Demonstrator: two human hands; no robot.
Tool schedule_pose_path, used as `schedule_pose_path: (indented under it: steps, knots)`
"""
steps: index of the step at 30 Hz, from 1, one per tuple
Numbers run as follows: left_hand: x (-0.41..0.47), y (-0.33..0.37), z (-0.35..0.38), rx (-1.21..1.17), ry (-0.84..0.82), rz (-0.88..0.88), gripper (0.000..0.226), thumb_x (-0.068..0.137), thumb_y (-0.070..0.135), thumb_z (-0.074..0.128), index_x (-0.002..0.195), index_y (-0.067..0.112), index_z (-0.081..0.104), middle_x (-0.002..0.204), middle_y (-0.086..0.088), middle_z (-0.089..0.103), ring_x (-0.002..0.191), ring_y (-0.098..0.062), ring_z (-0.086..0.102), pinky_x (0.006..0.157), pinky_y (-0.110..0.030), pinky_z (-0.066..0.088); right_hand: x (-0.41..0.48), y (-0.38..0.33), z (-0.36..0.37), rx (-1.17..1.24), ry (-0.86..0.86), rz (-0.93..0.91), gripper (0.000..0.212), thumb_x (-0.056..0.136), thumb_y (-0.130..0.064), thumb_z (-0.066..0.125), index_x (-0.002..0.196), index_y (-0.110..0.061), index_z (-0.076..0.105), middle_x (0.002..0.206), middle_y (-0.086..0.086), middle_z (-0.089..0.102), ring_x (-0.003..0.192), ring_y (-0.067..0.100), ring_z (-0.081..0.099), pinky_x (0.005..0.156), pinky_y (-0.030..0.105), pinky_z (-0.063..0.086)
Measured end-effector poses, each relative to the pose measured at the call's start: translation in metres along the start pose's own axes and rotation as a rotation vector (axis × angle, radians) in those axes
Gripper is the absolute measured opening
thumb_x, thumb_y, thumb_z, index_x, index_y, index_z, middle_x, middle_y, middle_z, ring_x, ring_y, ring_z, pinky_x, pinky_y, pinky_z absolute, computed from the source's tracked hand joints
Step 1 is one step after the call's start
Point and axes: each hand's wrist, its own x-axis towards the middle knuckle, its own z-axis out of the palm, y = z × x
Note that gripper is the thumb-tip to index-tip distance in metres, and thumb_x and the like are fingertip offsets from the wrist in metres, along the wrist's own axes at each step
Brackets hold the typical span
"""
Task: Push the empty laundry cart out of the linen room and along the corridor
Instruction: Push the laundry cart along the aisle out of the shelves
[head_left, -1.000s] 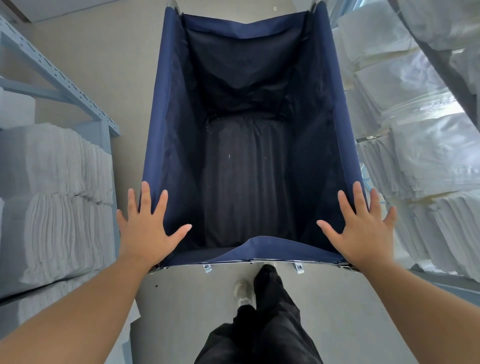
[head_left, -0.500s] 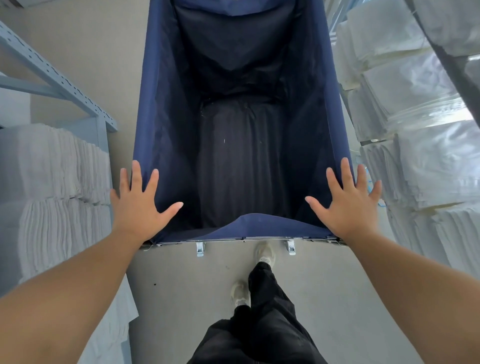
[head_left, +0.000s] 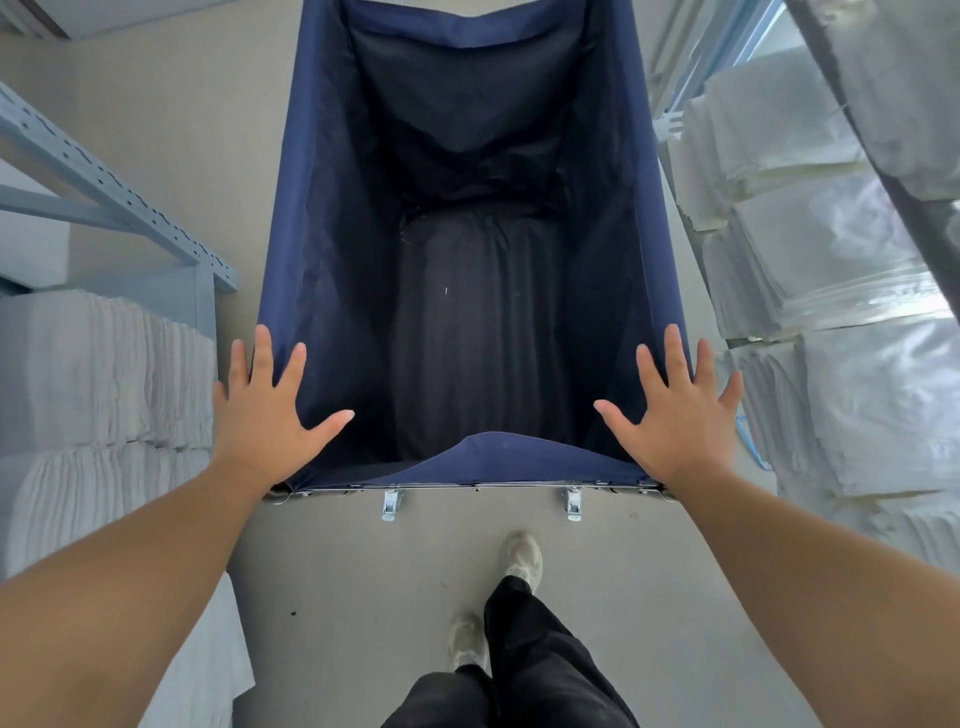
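Observation:
The laundry cart (head_left: 311, 260) is a deep navy fabric bin on a metal frame, straight ahead of me, and its dark inside holds nothing. My left hand (head_left: 265, 415) lies flat with spread fingers on the cart's near left corner. On the near right corner rests my right hand (head_left: 680, 421), also flat and spread. Neither hand curls around the rim. Two small metal brackets (head_left: 390, 505) hang from the near frame bar.
A grey metal shelf (head_left: 119, 208) with stacked white towels (head_left: 93, 374) stands close on the left. Bagged white linen (head_left: 841, 395) fills shelves close on the right. Grey floor (head_left: 363, 597) runs between them, with my legs and shoes behind the cart.
The cart has rolled forward along the aisle with my hands still flat on its near corners. I have stepped after it, one foot now ahead of the other.

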Motion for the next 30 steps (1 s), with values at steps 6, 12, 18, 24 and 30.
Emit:
schedule_pose_path:
  steps: [6, 12, 18, 24, 30]
  knots:
    - [0.033, 0.002, -0.006, -0.016, 0.020, -0.006, 0.114, 0.071, 0.100, 0.009, 0.161, 0.030, 0.007, 0.171, -0.010, -0.011, 0.157, -0.041, -0.002, 0.117, -0.064, 0.026, 0.037, -0.001, -0.008, -0.016, 0.004, -0.011, 0.091, 0.087, -0.083, 0.013, 0.159, -0.027, 0.017, 0.171, 0.005, -0.004, 0.156, 0.038, 0.004, 0.119, 0.066, 0.014]
    - [0.059, 0.003, -0.011, -0.006, 0.023, -0.010, 0.114, 0.071, 0.100, 0.009, 0.161, 0.029, 0.009, 0.172, -0.011, -0.007, 0.157, -0.042, 0.002, 0.116, -0.064, 0.029, 0.064, -0.004, -0.016, -0.012, 0.017, -0.013, 0.089, 0.089, -0.082, 0.020, 0.158, -0.026, 0.021, 0.171, 0.005, 0.000, 0.155, 0.038, 0.006, 0.117, 0.066, 0.016]
    - [0.094, 0.004, -0.023, 0.003, 0.023, -0.013, 0.115, 0.071, 0.099, 0.006, 0.161, 0.028, 0.008, 0.172, -0.012, -0.007, 0.157, -0.043, 0.002, 0.117, -0.063, 0.028, 0.100, -0.010, -0.026, -0.025, 0.021, -0.014, 0.090, 0.088, -0.083, 0.017, 0.158, -0.028, 0.021, 0.171, 0.005, 0.001, 0.156, 0.038, 0.007, 0.118, 0.066, 0.017]
    - [0.138, 0.001, -0.037, 0.022, 0.016, -0.018, 0.109, 0.076, 0.093, 0.023, 0.162, 0.027, 0.009, 0.172, -0.013, -0.008, 0.157, -0.043, 0.001, 0.118, -0.063, 0.029, 0.144, -0.020, -0.038, -0.025, 0.030, -0.017, 0.090, 0.088, -0.083, 0.015, 0.158, -0.027, 0.022, 0.171, 0.005, 0.002, 0.155, 0.039, 0.009, 0.117, 0.066, 0.019]
    - [0.185, -0.005, -0.049, -0.009, 0.015, -0.007, 0.110, 0.075, 0.095, 0.018, 0.161, 0.027, 0.009, 0.171, -0.012, -0.010, 0.157, -0.043, -0.001, 0.117, -0.064, 0.030, 0.191, -0.032, -0.052, -0.028, 0.031, -0.016, 0.090, 0.088, -0.084, 0.015, 0.158, -0.028, 0.022, 0.171, 0.005, 0.002, 0.155, 0.039, 0.009, 0.117, 0.066, 0.019]
